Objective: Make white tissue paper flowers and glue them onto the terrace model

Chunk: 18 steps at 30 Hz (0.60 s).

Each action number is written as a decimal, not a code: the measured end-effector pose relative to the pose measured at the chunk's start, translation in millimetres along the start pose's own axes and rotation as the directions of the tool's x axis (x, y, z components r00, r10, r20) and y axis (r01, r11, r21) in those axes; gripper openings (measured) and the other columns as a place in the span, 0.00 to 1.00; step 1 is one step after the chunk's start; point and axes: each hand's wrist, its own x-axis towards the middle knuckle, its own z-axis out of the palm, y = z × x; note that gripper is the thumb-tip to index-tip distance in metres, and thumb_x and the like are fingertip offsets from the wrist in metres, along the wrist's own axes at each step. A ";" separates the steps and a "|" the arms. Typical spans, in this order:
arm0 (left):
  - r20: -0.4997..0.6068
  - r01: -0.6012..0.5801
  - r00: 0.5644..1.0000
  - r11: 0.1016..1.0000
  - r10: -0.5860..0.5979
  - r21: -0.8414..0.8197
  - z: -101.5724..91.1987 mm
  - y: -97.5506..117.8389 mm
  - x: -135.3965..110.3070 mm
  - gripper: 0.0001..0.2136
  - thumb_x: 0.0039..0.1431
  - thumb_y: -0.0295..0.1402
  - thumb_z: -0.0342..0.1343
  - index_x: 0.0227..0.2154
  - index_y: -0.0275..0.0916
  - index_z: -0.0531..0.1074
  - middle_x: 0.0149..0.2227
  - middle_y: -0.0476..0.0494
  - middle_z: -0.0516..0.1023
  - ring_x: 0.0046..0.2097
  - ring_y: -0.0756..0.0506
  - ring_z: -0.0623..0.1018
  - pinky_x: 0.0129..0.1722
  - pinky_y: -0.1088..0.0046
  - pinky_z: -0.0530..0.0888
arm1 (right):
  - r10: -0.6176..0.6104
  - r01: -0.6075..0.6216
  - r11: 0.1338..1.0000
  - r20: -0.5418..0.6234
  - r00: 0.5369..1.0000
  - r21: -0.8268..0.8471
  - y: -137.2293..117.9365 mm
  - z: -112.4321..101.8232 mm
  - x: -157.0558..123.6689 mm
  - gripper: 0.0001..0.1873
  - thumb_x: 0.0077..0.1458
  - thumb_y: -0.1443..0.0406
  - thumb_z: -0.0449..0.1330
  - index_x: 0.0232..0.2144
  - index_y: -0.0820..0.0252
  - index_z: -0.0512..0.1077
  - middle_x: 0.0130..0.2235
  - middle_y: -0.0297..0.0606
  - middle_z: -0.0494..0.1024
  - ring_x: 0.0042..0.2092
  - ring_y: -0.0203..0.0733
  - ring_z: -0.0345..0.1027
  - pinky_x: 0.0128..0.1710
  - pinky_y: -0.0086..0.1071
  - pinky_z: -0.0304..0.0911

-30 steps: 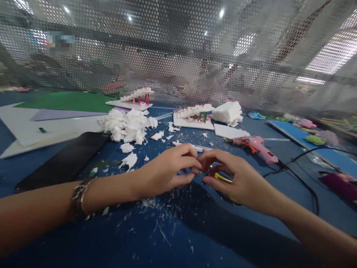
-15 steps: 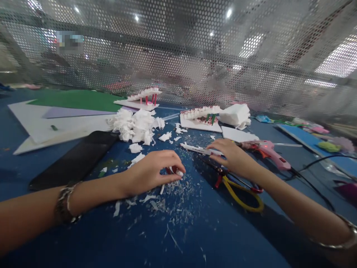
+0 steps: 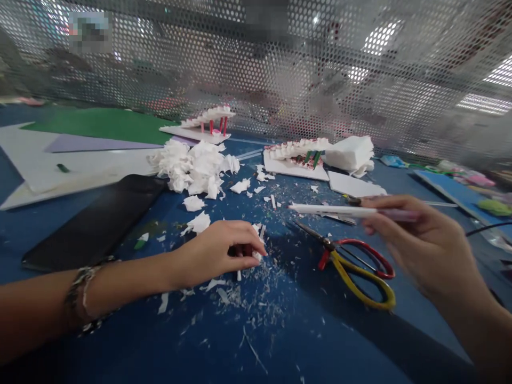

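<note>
My right hand [image 3: 428, 242] grips a slim white pen [image 3: 334, 210] with a pinkish end, raised over the table and pointing left. My left hand [image 3: 220, 250] rests low on the blue table, thumb and fingers pinched around a small white piece [image 3: 258, 256], mostly hidden by the fingertips. Between the hands lie scissors [image 3: 328, 245] with one yellow and one red handle, blades slightly apart. Thin white shavings [image 3: 256, 304] are scattered below my left hand. Crumpled white scraps [image 3: 188, 168] form a heap behind it.
A black phone-like slab [image 3: 100, 218] lies left, beside white, purple and green sheets [image 3: 100, 125]. Two small stair models [image 3: 296, 165] stand at the back, before a perforated metal screen [image 3: 240, 69]. A white block [image 3: 350, 154] and a blue board [image 3: 460, 194] are at right.
My right hand has picked up the white pen from the table and moved right and nearer with it. My left hand stays in almost the same place, still pinching the small white piece.
</note>
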 end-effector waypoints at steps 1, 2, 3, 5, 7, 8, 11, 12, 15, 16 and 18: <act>0.012 0.000 1.000 1.000 0.000 0.012 1.0 -0.3 -0.2 0.06 0.53 0.25 0.53 0.34 0.38 0.73 0.34 0.46 0.71 0.31 0.54 0.71 0.26 0.83 0.68 | 0.044 -0.036 0.991 -0.063 0.997 0.130 -1.1 0.4 -2.7 0.04 0.44 0.61 0.61 0.25 0.53 0.71 0.25 0.31 0.70 0.24 0.32 0.64 0.21 0.27 0.61; 0.027 0.002 1.000 1.000 -0.003 0.025 1.9 -0.4 -0.4 0.07 0.53 0.25 0.53 0.34 0.39 0.73 0.35 0.46 0.70 0.32 0.54 0.71 0.27 0.83 0.68 | 0.074 -0.046 0.969 -0.108 0.991 0.242 -1.9 1.7 -5.0 0.03 0.43 0.62 0.62 0.23 0.53 0.71 0.27 0.31 0.69 0.25 0.32 0.63 0.21 0.27 0.61; 0.044 0.001 0.999 0.999 -0.003 0.032 2.6 -0.1 -0.6 0.08 0.53 0.25 0.53 0.35 0.40 0.73 0.36 0.46 0.70 0.32 0.53 0.71 0.27 0.82 0.68 | 0.088 -0.041 0.945 -0.132 0.987 0.324 -2.6 3.7 -7.2 0.03 0.42 0.62 0.63 0.22 0.52 0.72 0.28 0.31 0.68 0.25 0.31 0.62 0.21 0.27 0.61; 0.071 -0.003 0.997 0.999 0.000 0.037 3.6 1.2 -1.0 0.09 0.53 0.25 0.53 0.37 0.40 0.73 0.36 0.46 0.69 0.33 0.52 0.71 0.28 0.82 0.68 | 0.071 -0.019 0.923 -0.122 0.990 0.383 -3.8 8.1 -12.3 0.03 0.44 0.62 0.63 0.22 0.52 0.72 0.29 0.32 0.67 0.25 0.31 0.60 0.21 0.27 0.60; 0.085 -0.020 0.996 0.999 0.017 0.028 4.0 3.2 -0.9 0.09 0.53 0.25 0.53 0.37 0.38 0.73 0.36 0.46 0.70 0.33 0.52 0.71 0.28 0.83 0.68 | 0.021 0.002 0.944 -0.065 0.998 0.331 -4.9 11.6 -18.8 0.02 0.48 0.62 0.59 0.25 0.50 0.71 0.28 0.31 0.66 0.24 0.31 0.59 0.20 0.27 0.58; 0.083 -0.028 0.996 0.999 0.025 0.028 4.0 4.2 -0.6 0.09 0.53 0.25 0.53 0.37 0.38 0.73 0.36 0.46 0.71 0.33 0.52 0.72 0.28 0.83 0.68 | -0.002 0.009 0.961 -0.026 1.000 0.277 -5.5 12.7 -22.1 0.02 0.50 0.62 0.58 0.27 0.50 0.71 0.28 0.31 0.67 0.24 0.31 0.59 0.20 0.27 0.58; 0.057 -0.038 0.998 0.998 0.035 0.047 3.9 5.5 0.9 0.09 0.52 0.26 0.55 0.38 0.36 0.71 0.32 0.47 0.74 0.34 0.52 0.72 0.30 0.82 0.68 | -0.069 0.061 0.992 0.069 0.995 0.113 -7.8 14.2 -29.1 0.03 0.53 0.63 0.55 0.30 0.50 0.69 0.27 0.31 0.67 0.24 0.31 0.60 0.18 0.25 0.56; 0.045 -0.040 0.998 0.998 0.037 0.055 3.9 5.2 1.3 0.08 0.52 0.26 0.55 0.37 0.36 0.71 0.31 0.48 0.74 0.34 0.51 0.72 0.30 0.81 0.68 | -0.091 0.086 0.994 0.084 0.992 0.067 -8.9 14.6 -29.5 0.02 0.52 0.64 0.55 0.30 0.51 0.68 0.27 0.31 0.67 0.24 0.31 0.60 0.18 0.25 0.55; 0.022 -0.050 0.999 0.997 0.049 0.066 3.8 2.2 0.6 0.04 0.52 0.27 0.55 0.32 0.36 0.73 0.32 0.47 0.74 0.33 0.52 0.73 0.29 0.82 0.68 | -0.199 0.212 0.975 0.166 0.966 -0.061 -11.7 16.8 -25.3 0.02 0.51 0.67 0.54 0.27 0.54 0.65 0.25 0.30 0.68 0.25 0.31 0.62 0.21 0.25 0.58; 0.021 -0.058 0.998 0.995 0.056 0.077 3.6 0.8 -0.1 0.05 0.53 0.27 0.55 0.32 0.37 0.73 0.33 0.47 0.73 0.33 0.52 0.73 0.29 0.82 0.68 | -0.220 0.250 0.963 0.239 0.946 -0.105 -12.2 17.6 -23.2 0.03 0.51 0.67 0.54 0.26 0.55 0.65 0.24 0.30 0.68 0.25 0.31 0.63 0.22 0.25 0.58; 0.019 -0.076 0.997 0.990 0.074 0.115 3.2 -1.4 -1.8 0.07 0.53 0.27 0.54 0.35 0.39 0.74 0.34 0.47 0.73 0.33 0.52 0.72 0.29 0.82 0.68 | -0.186 0.285 0.939 0.412 0.892 -0.193 -12.4 18.9 -19.7 0.05 0.49 0.67 0.55 0.23 0.57 0.64 0.21 0.29 0.68 0.22 0.30 0.62 0.21 0.24 0.57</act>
